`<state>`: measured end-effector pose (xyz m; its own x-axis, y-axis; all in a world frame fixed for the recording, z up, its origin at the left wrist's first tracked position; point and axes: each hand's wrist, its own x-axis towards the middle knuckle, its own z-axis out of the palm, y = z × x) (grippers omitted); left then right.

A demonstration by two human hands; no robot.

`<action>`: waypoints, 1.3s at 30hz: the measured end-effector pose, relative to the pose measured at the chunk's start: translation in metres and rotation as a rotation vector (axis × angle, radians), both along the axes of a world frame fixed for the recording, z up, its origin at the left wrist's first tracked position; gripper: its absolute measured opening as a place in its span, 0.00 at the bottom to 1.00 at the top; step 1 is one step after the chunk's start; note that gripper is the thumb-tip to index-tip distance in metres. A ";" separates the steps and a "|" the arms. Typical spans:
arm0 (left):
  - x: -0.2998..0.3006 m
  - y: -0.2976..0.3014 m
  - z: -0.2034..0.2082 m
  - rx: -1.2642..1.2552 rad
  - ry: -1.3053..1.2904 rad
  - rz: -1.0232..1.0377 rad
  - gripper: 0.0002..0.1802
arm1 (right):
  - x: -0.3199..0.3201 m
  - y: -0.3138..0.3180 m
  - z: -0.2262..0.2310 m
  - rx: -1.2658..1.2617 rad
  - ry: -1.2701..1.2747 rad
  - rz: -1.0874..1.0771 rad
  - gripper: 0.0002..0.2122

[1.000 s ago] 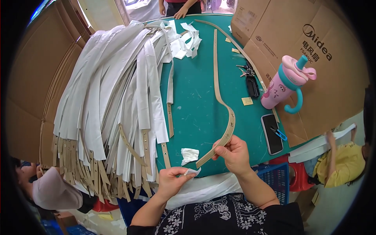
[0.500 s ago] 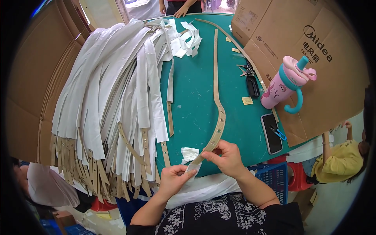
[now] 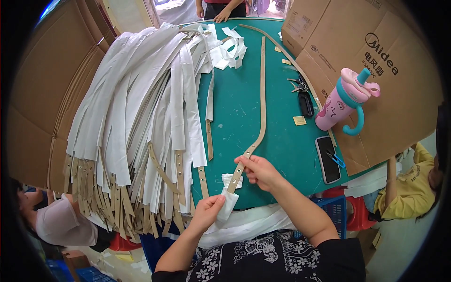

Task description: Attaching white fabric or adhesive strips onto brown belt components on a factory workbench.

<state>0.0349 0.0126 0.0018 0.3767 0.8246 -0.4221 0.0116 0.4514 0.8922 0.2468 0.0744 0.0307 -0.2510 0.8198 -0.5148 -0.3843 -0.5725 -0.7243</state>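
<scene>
A tan belt with metal eyelets (image 3: 263, 94) runs from the far part of the green table down to my hands. Its near end sits inside the mouth of a white sleeve (image 3: 228, 205). My left hand (image 3: 209, 211) pinches that sleeve between thumb and fingers. Farther up, my right hand (image 3: 258, 170) grips the belt, with several eyelets bare between the two hands. A crumpled white piece (image 3: 232, 181) lies just behind the belt. To the left, a large heap of white-sleeved belts (image 3: 131, 98) hangs over the near table edge, tan eyelet ends sticking out.
On the right stand a pink tumbler (image 3: 336, 105), a phone (image 3: 324, 162) with blue thread snips (image 3: 337, 160), and keys (image 3: 299, 85). Cardboard boxes (image 3: 361, 108) flank the table. White scraps (image 3: 231, 49) lie at the back. Other people are around the table.
My right hand has moved farther up the belt, away from my left hand. The belt has been drawn nearer to me, and its end now shows inside the white sleeve.
</scene>
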 end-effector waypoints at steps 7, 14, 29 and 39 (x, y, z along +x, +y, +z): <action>-0.021 0.010 0.020 -0.063 0.068 0.058 0.18 | -0.038 -0.014 0.004 0.161 -0.204 0.198 0.09; -0.037 -0.005 0.011 0.281 0.401 -0.091 0.14 | -0.039 -0.002 -0.008 0.032 -0.035 0.091 0.09; -0.052 0.007 0.038 0.182 0.154 -0.082 0.14 | -0.078 -0.051 -0.001 0.368 -0.239 0.199 0.10; -0.046 0.007 0.036 0.248 0.281 -0.103 0.14 | -0.060 -0.021 0.010 0.346 -0.265 -0.129 0.08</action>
